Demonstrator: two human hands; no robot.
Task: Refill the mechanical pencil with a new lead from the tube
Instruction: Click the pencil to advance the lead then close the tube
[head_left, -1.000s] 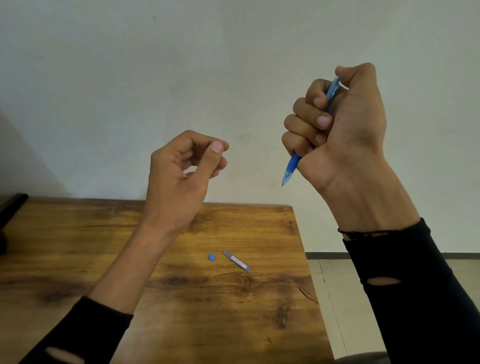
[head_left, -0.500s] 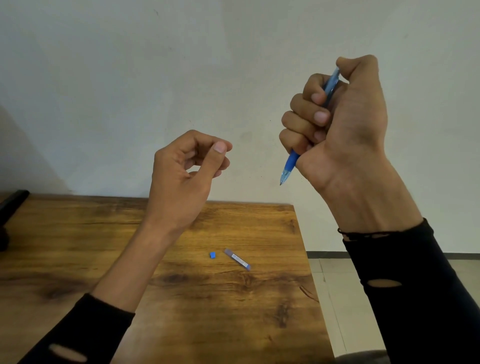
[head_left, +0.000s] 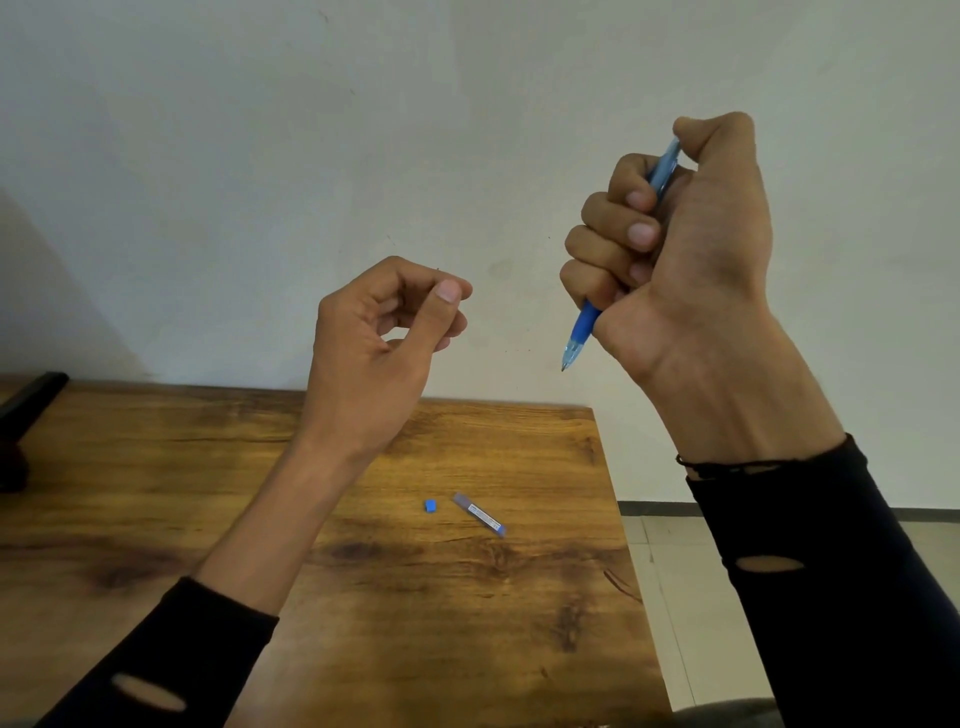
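I see the pencil clamped in my right hand, raised against the wall: all four fingers wrap the blue barrel, the thumb presses on its top end, and the tip points down and left. My left hand hangs in the air well apart from it, thumb and forefinger pinched together; whether a lead sits between them I cannot tell. Below, on the table, the tube lies flat, with a small blue cap just beside it to the left. A dark object sits at the table's far left edge.
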